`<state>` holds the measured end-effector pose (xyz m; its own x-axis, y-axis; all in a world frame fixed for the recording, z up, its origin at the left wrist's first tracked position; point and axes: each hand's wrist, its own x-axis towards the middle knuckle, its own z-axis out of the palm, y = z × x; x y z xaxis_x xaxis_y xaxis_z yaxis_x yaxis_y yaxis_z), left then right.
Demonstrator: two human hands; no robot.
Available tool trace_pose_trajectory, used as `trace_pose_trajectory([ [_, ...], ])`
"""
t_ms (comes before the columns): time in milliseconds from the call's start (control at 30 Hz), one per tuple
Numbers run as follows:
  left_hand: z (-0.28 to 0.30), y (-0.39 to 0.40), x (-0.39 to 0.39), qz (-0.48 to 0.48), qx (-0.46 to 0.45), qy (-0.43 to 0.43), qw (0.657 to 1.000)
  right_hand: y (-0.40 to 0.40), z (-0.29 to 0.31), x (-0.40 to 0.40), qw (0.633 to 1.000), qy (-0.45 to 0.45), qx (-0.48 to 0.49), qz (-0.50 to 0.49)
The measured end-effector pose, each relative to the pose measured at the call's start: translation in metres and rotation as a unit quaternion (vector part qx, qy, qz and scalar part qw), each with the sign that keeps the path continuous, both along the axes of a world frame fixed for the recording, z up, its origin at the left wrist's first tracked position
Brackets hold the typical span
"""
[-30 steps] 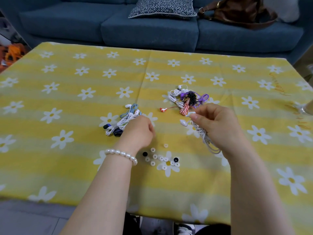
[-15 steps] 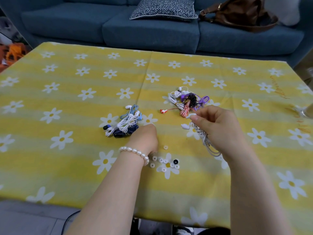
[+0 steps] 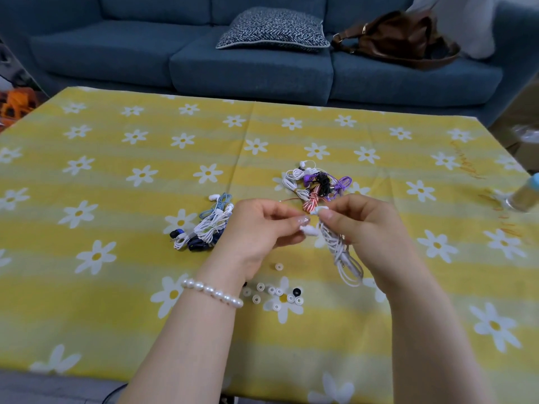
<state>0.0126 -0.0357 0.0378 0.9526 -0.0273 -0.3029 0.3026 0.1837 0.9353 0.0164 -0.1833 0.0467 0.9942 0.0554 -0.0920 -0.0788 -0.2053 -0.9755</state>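
White earphones [image 3: 340, 247], coiled in a loose bundle, held above the desk [image 3: 122, 304] between two hands.

The right hand [image 3: 369, 225] grasps the bundle, its fingers [image 3: 344, 217] curled round the top of the coil, with one bud poking out at the fingertips and the loops hanging below. The left hand [image 3: 256, 231], a pearl bracelet [image 3: 211, 293] on its wrist, pinches the lower earbud [image 3: 308, 229] between thumb and forefinger, its other fingers curled under. Below the hands, a scatter of small ear tips [image 3: 277, 294], mostly pale and one black, lies on the yellow daisy cloth. A white and blue earphone pile [image 3: 204, 228] sits just left of the left hand. A tangle of white, purple, black and red-striped earphones [image 3: 318, 185] lies just beyond the hands. A blue sofa [image 3: 250, 68] stands behind the desk.
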Motion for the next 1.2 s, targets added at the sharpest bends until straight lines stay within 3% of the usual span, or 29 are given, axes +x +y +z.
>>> trace_pose_trajectory([
  [100, 0.007, 0.000, -0.002, 0.022, -0.100, 0.001, 0.995, -0.002, 0.001, 0.001, 0.999, -0.023, 0.011, -0.029],
  [267, 0.012, 0.004, -0.003, 0.049, -0.169, -0.008, 0.984, -0.003, 0.002, -0.001, 0.999, -0.034, 0.005, -0.033],
  [467, 0.016, -0.004, -0.007, 0.024, -0.161, 0.003, 0.987, -0.002, 0.005, -0.002, 0.997, -0.052, 0.050, -0.011],
  [1200, 0.012, -0.010, -0.008, 0.066, -0.135, 0.006, 0.989, 0.003, 0.003, -0.002, 0.994, -0.083, -0.060, -0.046],
])
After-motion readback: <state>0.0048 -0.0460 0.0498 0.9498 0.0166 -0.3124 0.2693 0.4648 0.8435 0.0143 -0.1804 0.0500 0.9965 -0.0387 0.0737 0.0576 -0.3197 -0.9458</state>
